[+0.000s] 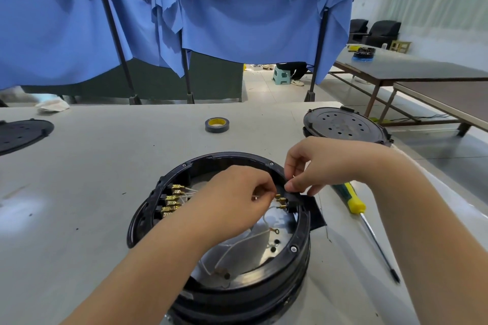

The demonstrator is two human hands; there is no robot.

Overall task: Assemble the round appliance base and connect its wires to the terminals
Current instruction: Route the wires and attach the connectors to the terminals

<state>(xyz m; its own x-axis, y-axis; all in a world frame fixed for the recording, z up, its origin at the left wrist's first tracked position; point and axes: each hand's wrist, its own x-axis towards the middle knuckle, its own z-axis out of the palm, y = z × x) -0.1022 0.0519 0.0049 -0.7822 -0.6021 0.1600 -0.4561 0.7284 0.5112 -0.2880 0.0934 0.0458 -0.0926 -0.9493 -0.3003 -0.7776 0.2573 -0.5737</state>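
Observation:
The round black appliance base (293, 253) lies open-side up on the white table, its metal floor and white wires (266, 215) showing. A row of brass terminals (173, 199) lines its left inner wall; a few more brass terminals (281, 201) sit on a black block at the right rim. My left hand (237, 198) reaches over the base and pinches a thin white wire next to those right terminals. My right hand (314, 166) pinches the black terminal block (291, 196) at the rim from above.
A yellow-and-green-handled screwdriver (356, 201) lies right of the base. A roll of black tape (217, 124) stands farther back. A perforated black round cover (343, 124) sits at the back right, another black cover (21, 134) at the far left. Blue curtains hang behind.

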